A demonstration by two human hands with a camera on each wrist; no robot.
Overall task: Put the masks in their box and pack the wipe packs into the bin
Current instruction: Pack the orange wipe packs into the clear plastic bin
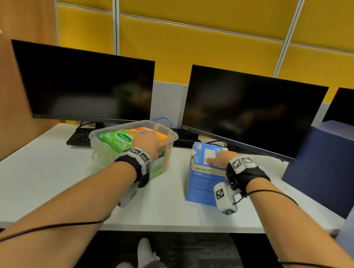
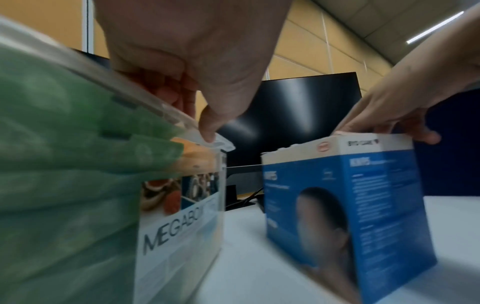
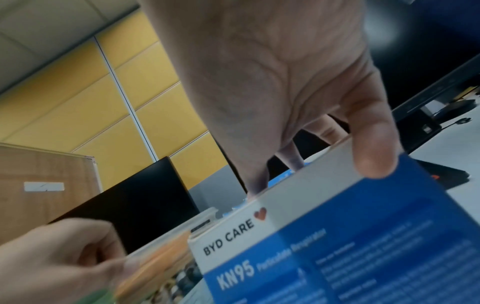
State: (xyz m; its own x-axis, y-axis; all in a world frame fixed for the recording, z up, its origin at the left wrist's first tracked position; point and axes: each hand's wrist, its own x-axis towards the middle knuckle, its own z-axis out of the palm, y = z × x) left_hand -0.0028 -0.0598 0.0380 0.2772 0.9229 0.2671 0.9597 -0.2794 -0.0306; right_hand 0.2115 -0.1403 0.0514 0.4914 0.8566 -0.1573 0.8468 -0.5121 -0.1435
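Note:
A clear plastic bin (image 1: 161, 129) stands on the white desk with a green wipe pack (image 1: 118, 139) and an orange wipe pack (image 1: 140, 131) inside. My left hand (image 1: 146, 141) reaches over its near right corner. In the left wrist view the thumb (image 2: 207, 127) lies on the rim and the fingers dip inside. To the right stands the blue KN95 mask box (image 1: 203, 182). My right hand (image 1: 217, 159) holds it from above, fingers on its top, thumb (image 3: 374, 160) on its near side. No loose masks show.
Two dark monitors (image 1: 83, 85) (image 1: 251, 112) stand behind the bin and box, with a black keyboard (image 1: 80, 137) to the bin's left. A dark blue block (image 1: 329, 167) stands at the right. A wooden panel (image 1: 5, 66) borders the left. White desk (image 1: 41, 179) lies in front.

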